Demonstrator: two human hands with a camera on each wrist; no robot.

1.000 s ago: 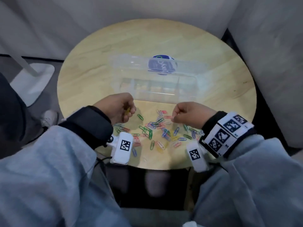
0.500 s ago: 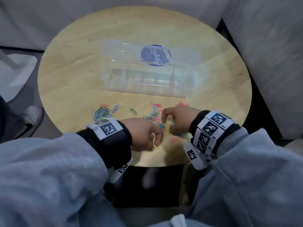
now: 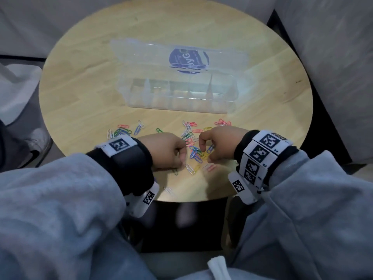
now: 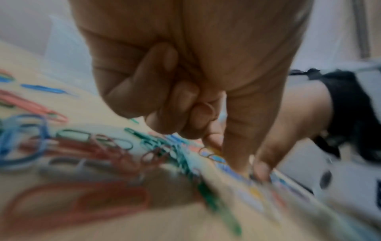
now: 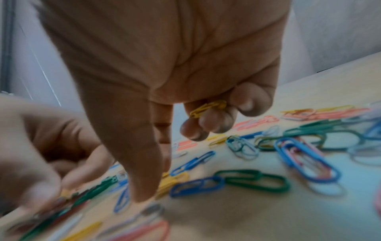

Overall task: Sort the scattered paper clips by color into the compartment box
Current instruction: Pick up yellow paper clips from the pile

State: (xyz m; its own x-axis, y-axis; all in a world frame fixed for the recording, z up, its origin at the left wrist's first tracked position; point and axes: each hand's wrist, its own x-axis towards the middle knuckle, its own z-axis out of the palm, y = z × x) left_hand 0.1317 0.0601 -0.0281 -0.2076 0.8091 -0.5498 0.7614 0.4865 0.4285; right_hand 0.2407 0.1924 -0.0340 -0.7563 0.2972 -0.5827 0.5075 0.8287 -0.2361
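Coloured paper clips lie scattered on the round wooden table, in front of the clear compartment box, whose lid lies open behind it. Both hands work in the near pile. My right hand keeps yellow clips tucked under its curled fingers, while its thumb and forefinger reach down to a yellow clip on the table. My left hand has its other fingers curled into the palm, and its thumb and forefinger pinch at a clip on the table. Blur hides that clip's colour.
A smaller bunch of clips lies to the left and some pink ones to the right, near the box. White padded walls close in behind and at the right. The table's front edge is just below the hands.
My left hand has come from the left side in to the middle pile, close to the right hand. Both hands now sit nearer the front edge. The right hand still holds yellow clips.
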